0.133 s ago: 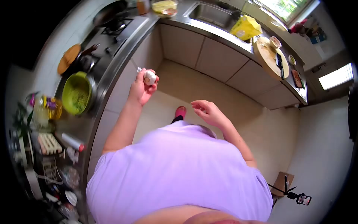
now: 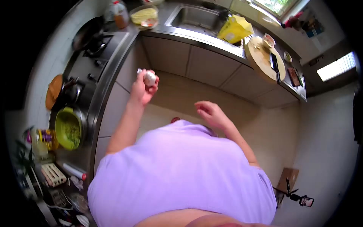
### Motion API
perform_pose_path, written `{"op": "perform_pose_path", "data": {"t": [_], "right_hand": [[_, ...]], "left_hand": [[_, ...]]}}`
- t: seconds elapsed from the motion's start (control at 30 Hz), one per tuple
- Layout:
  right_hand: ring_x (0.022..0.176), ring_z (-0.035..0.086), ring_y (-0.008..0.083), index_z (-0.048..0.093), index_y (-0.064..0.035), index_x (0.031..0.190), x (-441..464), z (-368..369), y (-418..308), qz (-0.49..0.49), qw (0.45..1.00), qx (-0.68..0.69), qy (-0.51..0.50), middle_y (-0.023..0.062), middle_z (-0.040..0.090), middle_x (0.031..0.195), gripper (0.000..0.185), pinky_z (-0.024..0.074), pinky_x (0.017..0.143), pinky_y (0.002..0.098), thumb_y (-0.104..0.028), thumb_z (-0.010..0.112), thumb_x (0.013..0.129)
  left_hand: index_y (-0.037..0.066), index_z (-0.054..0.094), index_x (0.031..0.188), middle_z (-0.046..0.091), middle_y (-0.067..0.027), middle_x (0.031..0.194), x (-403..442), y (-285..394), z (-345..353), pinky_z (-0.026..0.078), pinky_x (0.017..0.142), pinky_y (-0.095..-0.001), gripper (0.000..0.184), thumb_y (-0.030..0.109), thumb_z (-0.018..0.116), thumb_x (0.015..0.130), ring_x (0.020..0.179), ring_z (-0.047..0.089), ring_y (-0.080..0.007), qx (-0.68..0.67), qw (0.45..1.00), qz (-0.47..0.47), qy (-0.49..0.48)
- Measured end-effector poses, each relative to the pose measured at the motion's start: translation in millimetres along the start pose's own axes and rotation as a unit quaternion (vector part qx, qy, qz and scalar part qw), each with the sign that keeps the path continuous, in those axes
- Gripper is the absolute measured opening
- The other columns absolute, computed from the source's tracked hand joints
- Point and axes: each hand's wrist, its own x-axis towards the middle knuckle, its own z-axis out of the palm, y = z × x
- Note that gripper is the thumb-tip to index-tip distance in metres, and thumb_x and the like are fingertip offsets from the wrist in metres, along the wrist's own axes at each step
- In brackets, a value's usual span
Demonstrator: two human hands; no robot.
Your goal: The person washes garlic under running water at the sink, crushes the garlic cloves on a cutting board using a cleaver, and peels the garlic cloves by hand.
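My left hand [image 2: 145,86] is wrapped round a white, rounded object that looks like a garlic bulb [image 2: 150,78], held up over the floor beside the left counter. A small whitish tip shows above the thumb. My right hand [image 2: 211,113] hangs in front of my body, its fingers loosely bent and partly apart, with no object visible in it. Both hands are well away from the counters.
Along the left counter stand a green basin [image 2: 69,128], a wooden lid [image 2: 54,92] and a wok [image 2: 87,34]. The sink [image 2: 196,18], a yellow bag [image 2: 235,29] and a round cutting board [image 2: 259,58] with a knife line the far counter. A phone tripod [image 2: 295,196] stands lower right.
The view has turned, so the far counter appears further left and the green basin lower. My left hand still holds the white object. The foot is now mostly hidden by the shirt.
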Motion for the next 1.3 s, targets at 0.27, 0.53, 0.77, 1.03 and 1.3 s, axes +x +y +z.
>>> {"op": "perform_pose_path", "data": {"t": [0.27, 0.53, 0.77, 1.03, 1.3], "right_hand": [[0.083, 0.06, 0.0115, 0.058, -0.0027, 0.112, 146.9, -15.7, 111.4, 0.005, 0.945, 0.308, 0.109, 0.0071, 0.064, 0.095, 0.026, 0.0496, 0.075, 0.0264, -0.011, 0.055, 0.088], [0.09, 0.057, 0.01, 0.058, -0.0013, 0.111, 322.3, -201.2, 241.3, -0.106, 0.915, 0.372, 0.111, 0.0036, 0.062, 0.094, 0.023, 0.0464, 0.081, 0.0234, -0.006, 0.056, 0.089], [0.08, 0.061, 0.0127, 0.062, -0.0016, 0.105, 521.6, -349.3, 315.4, -0.169, 0.952, 0.176, 0.182, 0.0102, 0.066, 0.087, 0.023, 0.0479, 0.074, 0.0263, -0.013, 0.058, 0.086], [0.104, 0.055, 0.033, 0.057, -0.006, 0.114, 660.0, -368.3, 349.0, -0.03, 0.968, -0.184, 0.17, 0.0158, 0.056, 0.113, 0.039, 0.0444, 0.09, 0.0391, -0.018, 0.057, 0.077], [0.086, 0.065, 0.0302, 0.069, -0.0054, 0.087, 681.3, -342.7, 360.6, 0.016, 0.919, -0.392, 0.035, 0.0139, 0.067, 0.092, 0.022, 0.0528, 0.074, 0.0393, -0.014, 0.049, 0.079]], "left_hand": [[0.004, 0.054, 0.088, 0.06, -0.0112, 0.079, 233.3, 68.7, 60.1, 0.041, 0.044, -0.0233, 0.026, 0.028, 0.047, 0.092, 0.06, 0.056, -0.0167, 0.292, 0.955, -0.025, 0.055], [0.006, 0.054, 0.098, 0.058, -0.0085, 0.09, 444.5, -6.5, 80.6, 0.047, 0.055, -0.0269, 0.022, 0.028, 0.051, 0.093, 0.073, 0.058, -0.021, 0.227, 0.967, 0.027, 0.11], [0.008, 0.047, 0.112, 0.056, -0.0136, 0.097, 558.3, -38.9, 103.3, 0.044, 0.053, -0.023, 0.023, 0.01, 0.053, 0.09, 0.073, 0.056, -0.0175, 0.263, 0.959, 0.021, 0.101], [0.013, 0.054, 0.094, 0.049, -0.0004, 0.065, 640.7, -53.3, 98.1, 0.019, 0.032, -0.0218, 0.021, 0.033, 0.047, 0.093, 0.038, 0.031, -0.0056, 0.322, 0.931, -0.028, 0.171], [0.005, 0.054, 0.097, 0.046, -0.001, 0.066, 698.9, -61.3, 87.3, 0.029, 0.041, -0.0212, 0.037, 0.04, 0.042, 0.094, 0.046, 0.038, -0.0094, 0.212, 0.953, -0.144, 0.163]]}}
